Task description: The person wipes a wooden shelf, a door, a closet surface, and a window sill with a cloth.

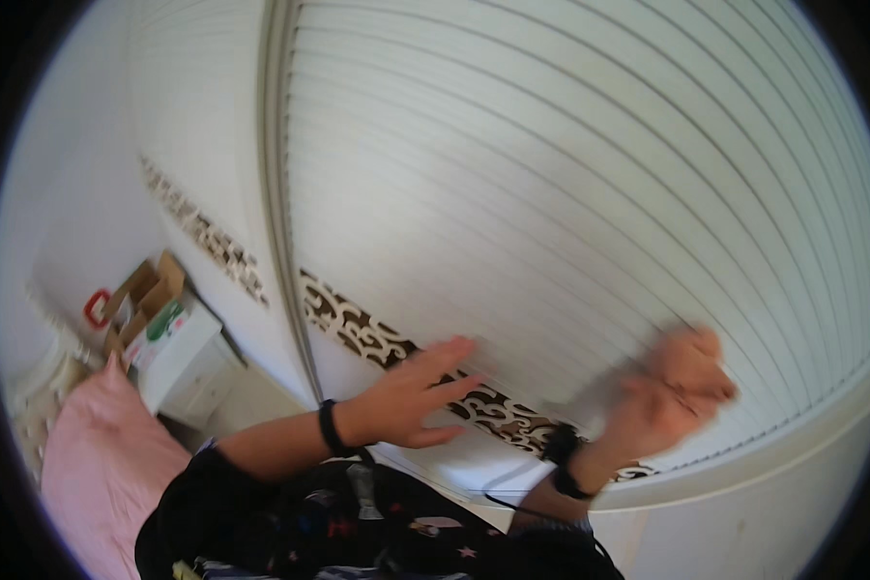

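Observation:
A white sliding wardrobe door with ridged, slatted lines fills most of the head view. Along its lower part runs a dark band with cream scroll fretwork. My left hand is open in front of that band, fingers spread and holding nothing; whether the fingertips touch the door I cannot tell. Further right, my right hand is up close to the slatted surface, slightly blurred. Its fingers are curled in, and anything inside them is hidden. Dark bands circle both wrists.
An upright frame edge divides this door from another white panel at left. Lower left are a bed with pink bedding and a white drawer cabinet bearing an open cardboard box. A dark cable hangs near my right wrist.

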### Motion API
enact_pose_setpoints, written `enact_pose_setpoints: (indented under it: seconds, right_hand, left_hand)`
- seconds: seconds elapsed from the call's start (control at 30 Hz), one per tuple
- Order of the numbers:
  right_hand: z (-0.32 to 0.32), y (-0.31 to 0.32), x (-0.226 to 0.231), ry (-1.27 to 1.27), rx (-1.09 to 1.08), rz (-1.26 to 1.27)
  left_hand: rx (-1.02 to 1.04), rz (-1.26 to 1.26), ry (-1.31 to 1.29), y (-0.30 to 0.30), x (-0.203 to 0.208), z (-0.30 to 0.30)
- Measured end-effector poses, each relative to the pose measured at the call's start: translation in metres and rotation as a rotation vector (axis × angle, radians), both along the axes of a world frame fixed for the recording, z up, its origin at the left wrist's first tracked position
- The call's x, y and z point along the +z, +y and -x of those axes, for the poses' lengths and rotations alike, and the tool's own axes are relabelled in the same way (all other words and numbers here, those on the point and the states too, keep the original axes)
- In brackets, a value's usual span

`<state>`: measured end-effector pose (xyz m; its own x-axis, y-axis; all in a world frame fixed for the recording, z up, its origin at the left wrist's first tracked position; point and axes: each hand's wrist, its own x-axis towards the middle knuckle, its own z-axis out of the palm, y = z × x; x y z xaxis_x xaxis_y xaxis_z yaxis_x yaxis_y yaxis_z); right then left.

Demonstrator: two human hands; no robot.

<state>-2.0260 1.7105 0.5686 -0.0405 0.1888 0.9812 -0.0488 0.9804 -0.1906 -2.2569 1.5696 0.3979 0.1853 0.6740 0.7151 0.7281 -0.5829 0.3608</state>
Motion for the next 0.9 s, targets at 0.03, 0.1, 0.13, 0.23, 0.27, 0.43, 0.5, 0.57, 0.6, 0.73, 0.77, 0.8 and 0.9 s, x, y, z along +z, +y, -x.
enact_pose_setpoints:
  seconds: [0.03,0.1,0.13,0.23,0.27,0.43,0.5,0.57,0.6,0.73,0.77,0.8,0.9]
  right_hand:
    - [0.054,-0.029,0.003,0.149,0.291,0.344]
    - [0.153,-0.073,-0.012,0.141,0.894,0.714]
    - [0.189,-0.083,-0.023,-0.121,0.322,0.323]
    - [0.272,-0.103,-0.047,-0.378,-0.412,-0.179]
    - [0.275,-0.102,-0.046,-0.361,-0.447,-0.155]
    - [0.17,-0.057,-0.043,-0.301,-0.388,-0.114]
    - [0.121,-0.021,-0.028,-0.076,-0.497,-0.361]
    - [0.025,0.017,-0.046,0.234,-0.199,0.1]
    - [-0.021,0.02,-0.045,0.535,0.128,0.564]
    - [-0.073,0.012,-0.033,0.27,-0.892,0.311]
    - [-0.079,0.018,-0.046,0.32,-0.977,0.393]
    - [-0.064,0.019,-0.055,0.233,-1.173,0.227]
    - [0.069,-0.015,-0.069,0.284,-0.677,0.256]
  left_hand:
    - [0.174,-0.098,0.093,-0.004,-0.01,0.026]
    - [0.569,-0.13,0.246,-0.007,-0.028,0.062]
    - [0.604,-0.02,0.338,-0.005,-0.04,0.078]
    - [0.237,0.328,-0.102,0.0,-0.047,0.092]
    - [0.257,0.321,-0.126,-0.006,-0.047,0.1]
    - [0.635,-0.053,0.493,0.002,-0.058,0.099]
    - [0.611,-0.132,0.494,0.004,-0.064,0.106]
    - [0.596,-0.146,0.494,0.008,-0.068,0.099]
    - [0.582,-0.191,0.514,0.014,-0.071,0.098]
    - [0.565,-0.178,0.479,0.018,-0.073,0.088]
    - [0.543,-0.19,0.494,0.018,-0.074,0.089]
    - [0.575,-0.142,0.495,0.017,-0.075,0.09]
    - [0.594,-0.085,0.535,0.016,-0.075,0.092]
